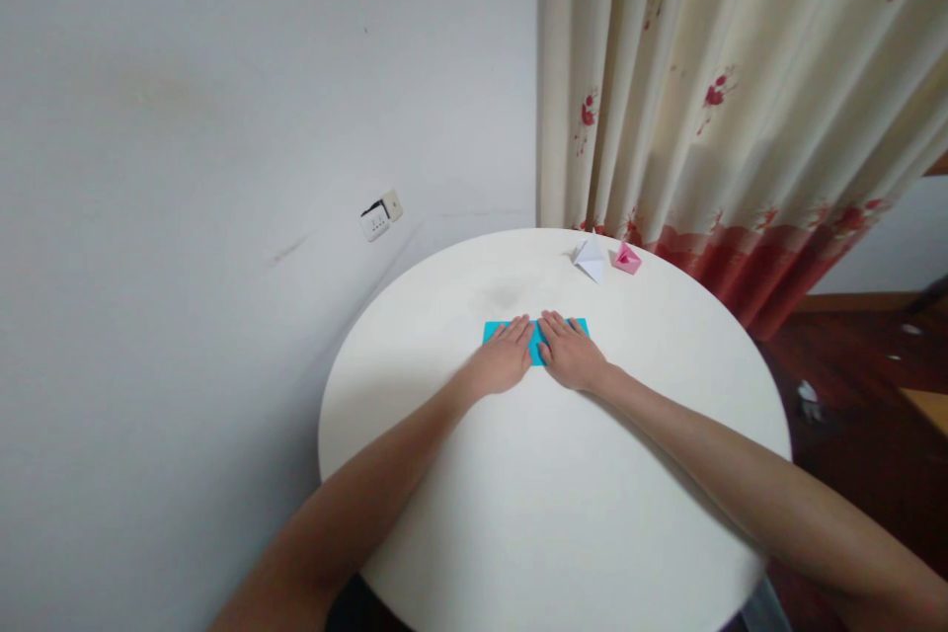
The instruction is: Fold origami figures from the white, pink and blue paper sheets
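While both palms lie flat and open, left hand [505, 359] and right hand [569, 354] press the blue paper [534, 340] mid-table [563, 513]. White origami [591, 257] and pink origami [626, 259] sit near the far rim, well apart from the hands.

No readable text, label, brand, number or sign anywhere in view. Nothing printed on the turquoise paper [534, 340], the white folded paper [591, 257] or the pink folded paper [626, 260]. Only a red flower pattern on the curtain [741, 89], no lettering. Wall socket [380, 215] too small to make out any marking.
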Demonstrator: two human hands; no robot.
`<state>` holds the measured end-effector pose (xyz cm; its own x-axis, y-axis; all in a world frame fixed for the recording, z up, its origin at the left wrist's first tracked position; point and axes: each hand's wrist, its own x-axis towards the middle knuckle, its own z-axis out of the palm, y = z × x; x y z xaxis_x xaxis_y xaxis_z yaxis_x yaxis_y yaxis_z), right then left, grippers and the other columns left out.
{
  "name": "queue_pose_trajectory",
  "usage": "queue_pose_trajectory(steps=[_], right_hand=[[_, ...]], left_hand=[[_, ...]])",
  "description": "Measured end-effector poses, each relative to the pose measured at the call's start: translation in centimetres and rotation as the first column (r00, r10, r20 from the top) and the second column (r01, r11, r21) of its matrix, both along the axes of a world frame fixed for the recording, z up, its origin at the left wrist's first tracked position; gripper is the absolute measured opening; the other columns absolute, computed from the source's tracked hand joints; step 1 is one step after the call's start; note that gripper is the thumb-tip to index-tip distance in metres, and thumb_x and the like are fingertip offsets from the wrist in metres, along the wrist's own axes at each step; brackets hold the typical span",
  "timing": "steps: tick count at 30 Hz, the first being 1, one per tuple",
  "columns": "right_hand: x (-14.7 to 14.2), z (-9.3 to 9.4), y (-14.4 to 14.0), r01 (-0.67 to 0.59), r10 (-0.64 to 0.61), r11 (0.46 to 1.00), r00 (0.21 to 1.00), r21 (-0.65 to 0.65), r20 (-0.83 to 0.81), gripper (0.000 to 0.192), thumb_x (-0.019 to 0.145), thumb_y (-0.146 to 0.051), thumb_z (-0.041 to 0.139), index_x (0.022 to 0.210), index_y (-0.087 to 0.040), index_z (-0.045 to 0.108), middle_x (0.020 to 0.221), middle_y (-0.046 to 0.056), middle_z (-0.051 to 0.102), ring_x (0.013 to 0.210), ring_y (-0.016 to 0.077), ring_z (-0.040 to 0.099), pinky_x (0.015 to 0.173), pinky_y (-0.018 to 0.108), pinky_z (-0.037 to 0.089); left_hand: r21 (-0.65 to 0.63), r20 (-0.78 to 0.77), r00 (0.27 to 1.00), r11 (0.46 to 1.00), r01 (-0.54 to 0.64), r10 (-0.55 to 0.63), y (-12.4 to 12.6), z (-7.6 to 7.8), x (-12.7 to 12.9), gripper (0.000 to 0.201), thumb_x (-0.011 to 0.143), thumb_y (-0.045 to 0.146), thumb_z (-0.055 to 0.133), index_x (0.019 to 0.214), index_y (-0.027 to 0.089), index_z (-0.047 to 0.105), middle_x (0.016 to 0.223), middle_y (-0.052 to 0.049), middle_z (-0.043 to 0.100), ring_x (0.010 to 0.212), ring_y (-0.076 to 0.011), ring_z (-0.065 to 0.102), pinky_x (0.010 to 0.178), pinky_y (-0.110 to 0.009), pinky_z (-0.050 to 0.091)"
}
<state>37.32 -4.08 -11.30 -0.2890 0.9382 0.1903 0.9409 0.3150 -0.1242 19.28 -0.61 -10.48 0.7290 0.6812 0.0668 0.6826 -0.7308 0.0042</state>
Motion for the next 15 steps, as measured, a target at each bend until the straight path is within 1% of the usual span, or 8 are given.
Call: queue_pose_trajectory(steps=[4,6,12,15], right_hand=[[-0.12,0.04,0.2,-0.059,0.059,0.998,0.998,-0.017,0.011,0.055,0.097,-0.025,0.028,0.148,-0.004,0.033,0.157,0.016,0.029,0.146,0.0247,0.023,0.117,0.043,0.019],[-0.17,0.09,0.23,-0.071,0.072,0.997,0.997,-0.026,0.013,0.055,0.097,-0.025,0.028,0.148,-0.004,0.033,0.157,0.017,0.028,0.146,0.0242,0.023,0.117,0.043,0.019],[-0.17,0.13,0.21,-0.058,0.058,0.998,0.998,-0.04,0.003,0.057,0.097,-0.027,0.028,0.151,-0.006,0.029,0.158,0.014,0.025,0.147,0.0239,0.019,0.118,0.043,0.017],[-0.01,0.1,0.31,-0.028,0.028,0.998,1.0,-0.049,-0.005,0.057,0.098,-0.029,0.026,0.151,-0.008,0.028,0.159,0.012,0.024,0.147,0.0249,0.018,0.118,0.045,0.016]], left_hand=[[-0.013,0.037,0.999,0.999,-0.033,0.034,-0.13,-0.41,0.34,0.056,0.1,0.034,0.02,0.149,0.008,0.028,0.159,-0.016,0.022,0.148,-0.0239,0.017,0.118,-0.044,0.021],[-0.011,0.055,0.998,0.999,-0.037,0.038,-0.2,-0.43,0.36,0.056,0.101,0.036,0.018,0.149,0.009,0.029,0.159,-0.015,0.023,0.148,-0.0231,0.017,0.119,-0.044,0.02],[-0.02,0.066,0.994,0.996,-0.081,0.082,-0.27,-0.44,0.48,0.058,0.1,0.04,0.02,0.151,0.013,0.026,0.16,-0.01,0.022,0.149,-0.0234,0.016,0.119,-0.044,0.017],[-0.039,0.053,0.995,0.995,-0.088,0.09,-0.21,-0.46,0.52,0.059,0.1,0.042,0.021,0.152,0.015,0.025,0.16,-0.009,0.02,0.149,-0.024,0.013,0.119,-0.046,0.016]])
